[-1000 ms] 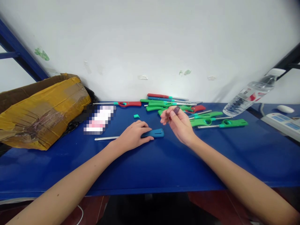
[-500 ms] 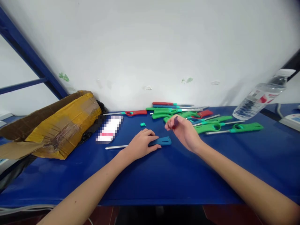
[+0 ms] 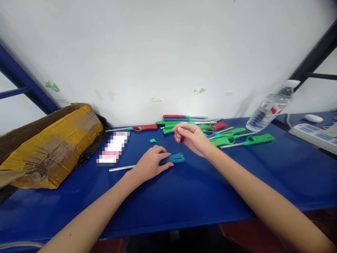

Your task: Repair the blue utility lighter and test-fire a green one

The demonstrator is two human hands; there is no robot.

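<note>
My left hand (image 3: 151, 162) lies over a blue long-nosed lighter (image 3: 177, 158) on the table, its fingers and thumb closed about the handle. The lighter's metal barrel (image 3: 119, 168) sticks out to the left from under the hand. My right hand (image 3: 193, 138) is raised just above and right of the lighter's end, fingers curled in a pinch. A small dark red thing (image 3: 181, 139) shows at its fingertips, mostly hidden. A small turquoise plastic piece (image 3: 153, 140) lies on the table behind my left hand.
Several green, red and blue lighters (image 3: 259, 139) lie in a loose heap along the wall, with a red one (image 3: 144, 128) to their left. A tilted water bottle (image 3: 270, 107) stands at right. A taped cardboard box (image 3: 63, 147) and a blurred white rectangle (image 3: 113, 147) are at left.
The view has turned a little to the right. My right hand has turned, its fingers now curled closer together. My left hand stays on the blue lighter.
</note>
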